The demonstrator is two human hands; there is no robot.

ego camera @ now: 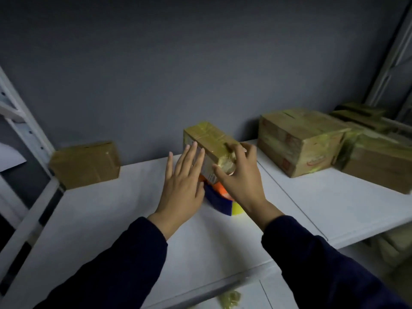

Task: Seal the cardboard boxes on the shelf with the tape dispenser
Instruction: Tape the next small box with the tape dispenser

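Centre box (207, 134): taped, mid-shelf (111, 208), near back wall (156, 74).
Dispenser (219, 201): blue, orange, yellow; lying on shelf just before centre box, partly hidden under hands.
Right hand (240, 175): fingers curled over centre box's near top corner, thumb on side face.
Left hand (182, 186): fingers straight, flat against its left side.
Left box (85, 163): apart, at shelf's left end.
Large boxes (298, 139): taped, grouped right.
Tape scrap (229, 298): crumpled, bottom edge.

Small taped cardboard box (206, 137) on the white shelf (107, 219), blue-orange tape dispenser (219, 202) just before it.
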